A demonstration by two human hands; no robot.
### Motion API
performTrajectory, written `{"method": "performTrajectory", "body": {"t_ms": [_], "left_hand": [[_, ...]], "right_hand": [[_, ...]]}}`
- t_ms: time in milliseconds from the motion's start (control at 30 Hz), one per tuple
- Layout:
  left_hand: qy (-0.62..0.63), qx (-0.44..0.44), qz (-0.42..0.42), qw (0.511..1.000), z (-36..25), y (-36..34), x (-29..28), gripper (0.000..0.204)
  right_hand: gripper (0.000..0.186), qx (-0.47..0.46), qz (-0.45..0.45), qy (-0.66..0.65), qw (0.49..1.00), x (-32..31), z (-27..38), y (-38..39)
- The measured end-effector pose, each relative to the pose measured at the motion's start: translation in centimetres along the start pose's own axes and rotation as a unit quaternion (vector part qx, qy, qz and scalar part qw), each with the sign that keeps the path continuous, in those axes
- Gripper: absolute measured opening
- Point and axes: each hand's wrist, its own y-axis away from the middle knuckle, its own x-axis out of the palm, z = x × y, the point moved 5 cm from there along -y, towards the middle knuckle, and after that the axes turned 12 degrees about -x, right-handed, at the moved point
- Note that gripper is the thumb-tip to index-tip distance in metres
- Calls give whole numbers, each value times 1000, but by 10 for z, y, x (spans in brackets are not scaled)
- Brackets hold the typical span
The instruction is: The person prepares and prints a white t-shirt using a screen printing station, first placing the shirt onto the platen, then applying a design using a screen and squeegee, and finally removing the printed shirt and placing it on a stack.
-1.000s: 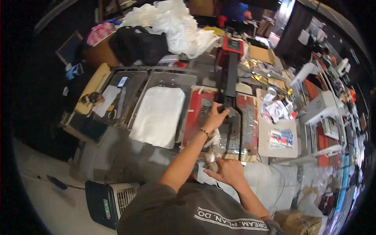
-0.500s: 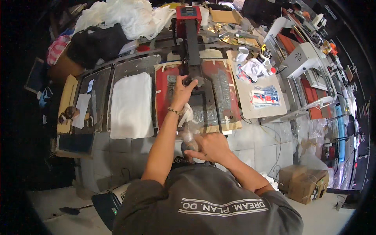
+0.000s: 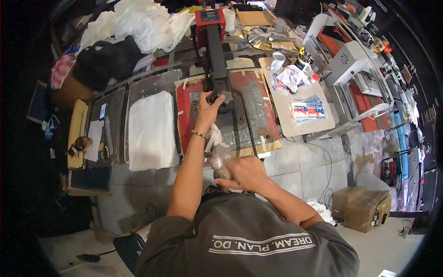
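A heat press stands in front of me, with a red control box (image 3: 210, 21) on top and a long dark arm (image 3: 215, 51) running toward me. My left hand (image 3: 207, 113) wraps round a dark knob on that arm, thumb to the right. From below the knob a lever handle (image 3: 218, 157), wrapped in whitish cloth and clear plastic, points at my waist. My right hand (image 3: 244, 174) is closed round the near end of this handle, and its fingers are partly hidden. Under the arm, a red board (image 3: 248, 81) carries grey tape patches.
To the left, a folded white cloth (image 3: 152, 131) lies on a dark platen. A pale board (image 3: 302, 131) on the right holds a white mug (image 3: 277, 61), a rag and printed sheets. A second press (image 3: 348, 62) stands further right. Cardboard boxes (image 3: 367, 212) sit on the floor.
The whole view has shifted a little, so the bench appears slightly lower and further left. Both hands keep their grips on the knob and the lever handle.
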Motion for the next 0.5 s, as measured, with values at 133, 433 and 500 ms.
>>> {"method": "performTrajectory", "body": {"t_ms": [133, 433, 500], "left_hand": [[22, 65, -18, 997, -5, 2, 0, 56], [-9, 22, 0, 1000, -5, 4, -1, 61], [2, 47, 1, 999, -4, 4, -1, 61]], "right_hand": [[66, -8, -9, 12, 1000, 0, 1, 1], [65, 12, 23, -9, 1000, -2, 1, 1], [65, 5, 10, 5, 1000, -1, 1, 2]]}}
